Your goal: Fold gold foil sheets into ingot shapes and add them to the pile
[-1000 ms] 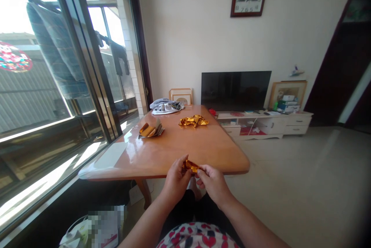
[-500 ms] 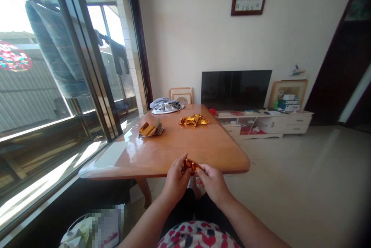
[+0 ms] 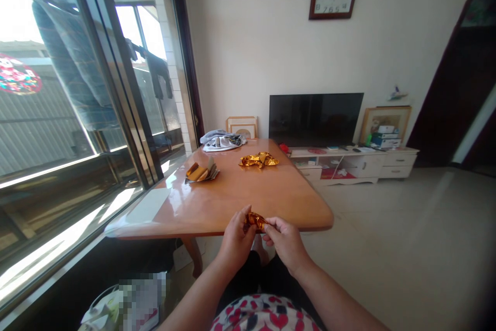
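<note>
Just above the near edge of the wooden table (image 3: 248,196), a folded piece of gold foil (image 3: 255,221) is pinched between both hands. My left hand (image 3: 235,238) grips its left end, with the fingers curled around it. My right hand (image 3: 285,243) holds the right end between fingertips and thumb. Part of the foil is hidden by my fingers. Farther along the tabletop lies a crumpled heap of gold foil (image 3: 259,160). To its left, folded gold pieces (image 3: 199,172) rest on a grey sheet (image 3: 189,181).
A bundled grey-and-white cloth (image 3: 222,141) lies at the table's far end. A large window (image 3: 89,88) runs along the left side. A white TV cabinet (image 3: 333,166) stands beyond the table, and a bag (image 3: 124,305) sits on the floor at lower left.
The gold foil between my hands looks more bunched and less flat than a second ago. My hands stay in nearly the same place, and the view has tilted slightly.
</note>
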`<state>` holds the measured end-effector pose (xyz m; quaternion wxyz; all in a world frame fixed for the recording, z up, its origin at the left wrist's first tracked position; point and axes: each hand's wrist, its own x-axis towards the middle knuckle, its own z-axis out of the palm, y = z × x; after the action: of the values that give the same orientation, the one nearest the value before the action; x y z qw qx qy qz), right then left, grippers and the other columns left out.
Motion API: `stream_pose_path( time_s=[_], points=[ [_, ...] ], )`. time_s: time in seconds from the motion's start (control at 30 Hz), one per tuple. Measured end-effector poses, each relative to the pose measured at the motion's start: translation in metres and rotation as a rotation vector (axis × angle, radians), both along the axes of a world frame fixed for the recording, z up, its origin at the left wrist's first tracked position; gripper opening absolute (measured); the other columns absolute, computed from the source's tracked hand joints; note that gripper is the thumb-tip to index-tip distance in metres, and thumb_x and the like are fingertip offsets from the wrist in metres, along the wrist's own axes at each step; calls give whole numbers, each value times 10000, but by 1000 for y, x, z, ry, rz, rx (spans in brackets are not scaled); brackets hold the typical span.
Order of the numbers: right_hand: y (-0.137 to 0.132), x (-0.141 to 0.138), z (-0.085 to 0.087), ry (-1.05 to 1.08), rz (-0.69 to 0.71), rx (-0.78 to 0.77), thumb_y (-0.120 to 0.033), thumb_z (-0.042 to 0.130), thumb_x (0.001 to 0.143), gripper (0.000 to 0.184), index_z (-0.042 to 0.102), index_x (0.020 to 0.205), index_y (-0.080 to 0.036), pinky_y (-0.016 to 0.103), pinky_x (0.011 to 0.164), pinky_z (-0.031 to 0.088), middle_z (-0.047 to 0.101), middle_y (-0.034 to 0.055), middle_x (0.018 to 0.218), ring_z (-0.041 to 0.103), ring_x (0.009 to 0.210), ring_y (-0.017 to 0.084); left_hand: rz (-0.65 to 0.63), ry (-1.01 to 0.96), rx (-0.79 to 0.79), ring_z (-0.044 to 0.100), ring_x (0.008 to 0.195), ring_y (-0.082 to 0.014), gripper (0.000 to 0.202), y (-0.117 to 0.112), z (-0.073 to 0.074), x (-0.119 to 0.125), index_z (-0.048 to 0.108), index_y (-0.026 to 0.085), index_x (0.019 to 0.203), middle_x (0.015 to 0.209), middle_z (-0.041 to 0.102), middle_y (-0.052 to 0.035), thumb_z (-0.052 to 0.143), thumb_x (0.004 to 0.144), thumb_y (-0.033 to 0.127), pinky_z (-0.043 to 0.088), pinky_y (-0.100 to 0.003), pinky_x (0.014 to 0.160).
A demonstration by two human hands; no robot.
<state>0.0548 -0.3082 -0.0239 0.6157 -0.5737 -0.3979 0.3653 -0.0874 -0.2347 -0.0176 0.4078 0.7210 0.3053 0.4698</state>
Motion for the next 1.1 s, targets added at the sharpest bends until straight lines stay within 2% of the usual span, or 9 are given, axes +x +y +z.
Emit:
stream_pose_path(
  time_s=[0.23,0.4,0.5,0.6,0.73,0.9,1.0,1.1],
  points=[
    [0,-2,0,82,-18,-11,-471,697,787,301,668,931,-208,278,597,488,734,53,854,626,683,171,17,48,19,603,1135,-246,499,1,-2,1,606,236,1320,1224,656,-84,668,825,220,441,-381,1016],
    [-1,-2,0,92,1,-6,-497,686,800,324,675,941,-205,272,608,488,725,53,845,639,716,176,12,35,18,604,1155,-250,496,2,-6,1,615,239,1312,1240,656,-85,678,820,218,436,-398,1038],
    [0,-2,-3,79,-23,25,-525,711,790,410,629,1049,-219,293,623,514,713,42,849,654,708,186,12,-42,-32,615,1151,-250,487,4,-10,0,616,234,1305,1213,666,-86,679,822,216,456,-397,1027],
    [1,-1,-7,11,-66,52,-552,725,785,480,581,1099,-218,311,601,526,708,46,840,660,674,200,30,-88,-27,624,1157,-247,478,7,-15,-1,595,228,1325,1226,662,-98,657,851,222,477,-387,1012],
    [3,-1,-9,-153,-84,83,-580,660,836,408,641,970,-195,308,590,517,711,54,771,649,645,205,77,-66,113,641,1136,-231,450,9,-19,-1,560,227,1349,1250,651,-103,607,902,235,499,-392,997],
    [1,-2,-3,-323,-139,182,-522,591,905,339,688,949,-199,295,646,512,715,49,765,657,696,211,53,-56,237,655,1124,-224,419,6,-18,0,540,238,1376,1252,659,-100,545,956,243,517,-402,993],
    [-1,-1,-3,-369,-171,204,-497,573,925,312,692,940,-209,292,672,514,711,40,764,660,704,208,32,-67,248,635,1177,-229,405,4,-16,-1,545,241,1387,1297,649,-103,505,984,261,496,-412,1034],
    [0,0,-6,-357,-197,186,-515,567,923,332,694,937,-209,291,652,513,697,32,719,648,665,204,35,-86,186,625,1207,-233,400,2,-15,0,552,234,1385,1326,643,-104,489,993,287,474,-419,1067]
  ],
)
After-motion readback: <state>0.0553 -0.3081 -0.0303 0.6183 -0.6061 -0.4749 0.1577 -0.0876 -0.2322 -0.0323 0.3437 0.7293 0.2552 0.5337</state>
